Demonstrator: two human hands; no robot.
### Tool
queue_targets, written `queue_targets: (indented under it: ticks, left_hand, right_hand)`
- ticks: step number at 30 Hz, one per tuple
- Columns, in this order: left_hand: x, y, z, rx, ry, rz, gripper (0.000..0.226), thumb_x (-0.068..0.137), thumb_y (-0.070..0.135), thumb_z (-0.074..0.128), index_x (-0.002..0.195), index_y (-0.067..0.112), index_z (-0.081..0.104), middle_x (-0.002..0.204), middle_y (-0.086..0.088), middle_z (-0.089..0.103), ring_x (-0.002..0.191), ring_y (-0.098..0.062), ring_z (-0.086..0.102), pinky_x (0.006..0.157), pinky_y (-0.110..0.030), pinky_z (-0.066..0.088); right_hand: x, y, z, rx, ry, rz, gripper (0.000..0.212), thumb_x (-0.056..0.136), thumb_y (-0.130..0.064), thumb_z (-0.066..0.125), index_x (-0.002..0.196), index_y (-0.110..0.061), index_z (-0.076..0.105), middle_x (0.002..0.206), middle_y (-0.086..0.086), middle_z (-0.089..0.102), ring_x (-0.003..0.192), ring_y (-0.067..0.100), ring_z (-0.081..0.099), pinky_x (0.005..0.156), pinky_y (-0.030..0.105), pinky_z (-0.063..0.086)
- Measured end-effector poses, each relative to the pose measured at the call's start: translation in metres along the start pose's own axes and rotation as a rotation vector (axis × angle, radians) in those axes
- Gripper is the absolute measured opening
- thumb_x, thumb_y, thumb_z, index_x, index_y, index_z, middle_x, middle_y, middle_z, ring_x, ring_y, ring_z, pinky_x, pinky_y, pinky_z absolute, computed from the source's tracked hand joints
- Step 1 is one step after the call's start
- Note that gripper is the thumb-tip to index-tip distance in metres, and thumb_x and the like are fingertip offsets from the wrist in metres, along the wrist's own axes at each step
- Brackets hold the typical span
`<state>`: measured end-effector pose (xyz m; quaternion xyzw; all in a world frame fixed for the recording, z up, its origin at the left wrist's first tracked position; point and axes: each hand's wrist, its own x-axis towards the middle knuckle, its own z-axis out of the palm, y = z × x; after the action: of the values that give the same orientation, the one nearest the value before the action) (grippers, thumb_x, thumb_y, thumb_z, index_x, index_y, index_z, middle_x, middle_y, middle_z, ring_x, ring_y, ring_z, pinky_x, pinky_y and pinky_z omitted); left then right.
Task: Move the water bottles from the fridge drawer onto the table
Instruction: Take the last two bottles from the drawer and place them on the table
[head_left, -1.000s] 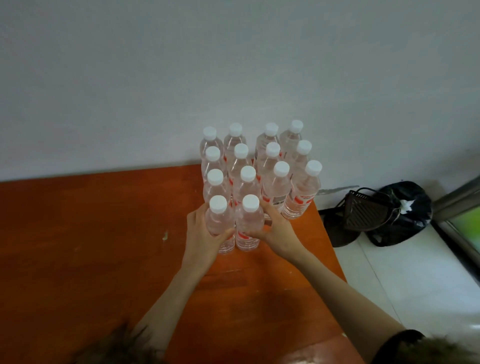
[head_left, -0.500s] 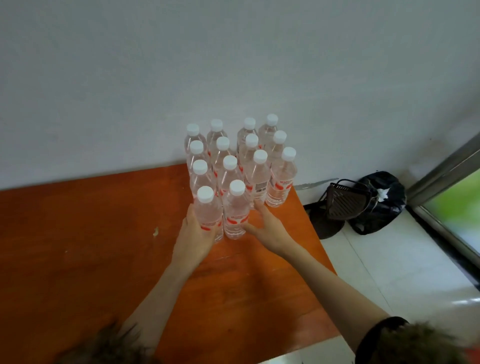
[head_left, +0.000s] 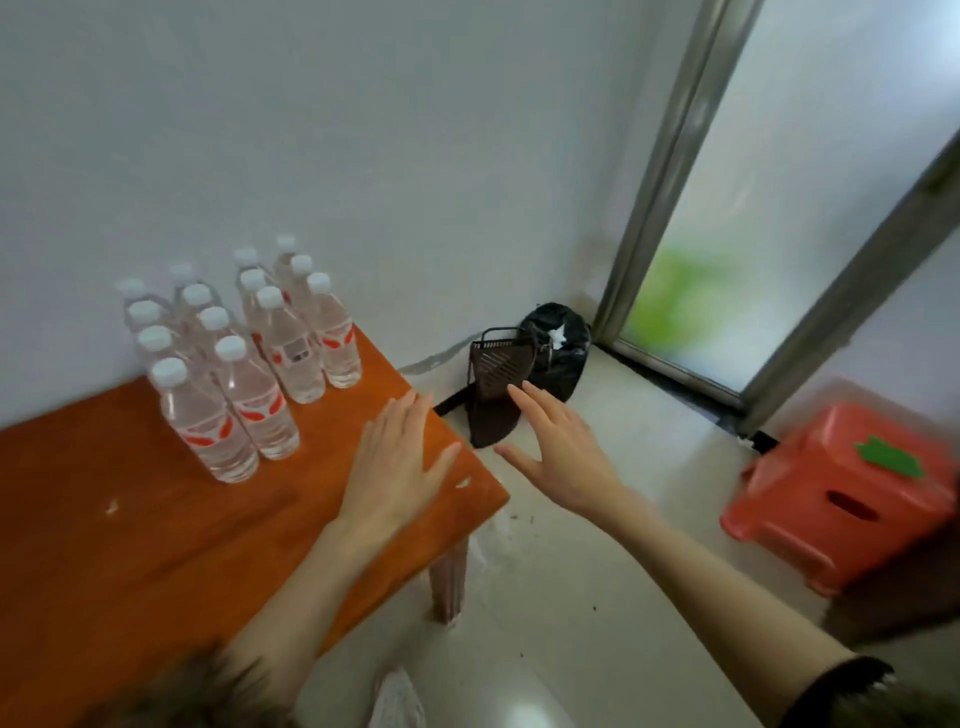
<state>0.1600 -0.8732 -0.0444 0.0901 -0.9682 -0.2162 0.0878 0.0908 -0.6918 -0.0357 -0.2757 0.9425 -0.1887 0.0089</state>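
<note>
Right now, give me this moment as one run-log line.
left hand: open, empty, over table corner | right hand: open, empty, over floor | water bottles: upright, clustered on table by wall | fridge drawer: not in view

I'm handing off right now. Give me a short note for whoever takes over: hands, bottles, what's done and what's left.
Left hand: open, fingers straight, above the table's right end, holding nothing.
Right hand: open, fingers spread, out past the table edge over the floor, holding nothing.
Water bottles: a cluster standing upright on the orange table, at its far side by the wall. Neither hand touches them.
Done: the bottles in view are on the table.
Left: the fridge drawer is out of view, so I cannot tell whether more bottles remain. Check it and bring over any that do.
</note>
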Motion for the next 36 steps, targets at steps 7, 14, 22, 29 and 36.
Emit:
queue_targets:
  ticks: [7,14,22,29,36]
  left_hand:
    - [-0.009,0.170,0.023,0.175,0.020,0.505,0.072,0.085,0.064,0.025,0.147,0.028,0.016,0.155,-0.003,0.018,0.144,-0.026,0.012,0.114,-0.053,0.011]
    - [-0.019,0.352,0.073,0.178,0.018,0.911,0.068,0.085,0.065,0.020,0.145,0.032,0.021,0.152,-0.005,0.028,0.140,-0.034,0.025,0.105,-0.064,0.020]
    - [-0.033,0.541,0.175,0.134,-0.042,1.205,0.068,0.083,0.065,0.022,0.144,0.035,0.014,0.152,-0.005,0.027,0.140,-0.035,0.023,0.104,-0.066,0.020]
    - [-0.041,0.692,0.260,0.080,-0.105,1.348,0.071,0.077,0.075,-0.006,0.140,0.044,-0.013,0.156,0.001,-0.003,0.141,-0.026,-0.009,0.112,-0.059,0.002]
    - [-0.078,0.804,0.335,0.111,-0.255,1.513,0.072,0.076,0.075,-0.005,0.140,0.043,-0.014,0.156,0.003,-0.008,0.141,-0.027,-0.014,0.111,-0.055,-0.010]
  right_hand:
    - [-0.143,0.102,-0.111,-0.405,0.208,0.250,0.080,0.082,-0.072,0.031,0.148,-0.034,0.006,0.158,0.000,0.003,0.146,0.024,0.002,0.113,0.055,0.004]
    - [-0.273,0.201,-0.195,-0.585,0.283,0.586,0.082,0.077,-0.073,0.029,0.147,-0.032,0.018,0.155,0.008,0.021,0.142,0.033,0.018,0.108,0.063,0.010]
    - [-0.399,0.332,-0.246,-0.668,0.342,0.922,0.084,0.075,-0.075,0.022,0.146,-0.031,0.018,0.155,0.007,0.018,0.142,0.030,0.015,0.108,0.061,0.009]
    - [-0.479,0.448,-0.292,-0.670,0.324,1.144,0.084,0.074,-0.077,0.008,0.146,-0.034,0.003,0.157,0.003,0.006,0.144,0.027,0.007,0.109,0.057,0.001]
    - [-0.559,0.530,-0.311,-0.599,0.274,1.333,0.081,0.081,-0.076,0.018,0.148,-0.035,-0.001,0.158,0.001,-0.001,0.145,0.025,-0.003,0.111,0.057,-0.004]
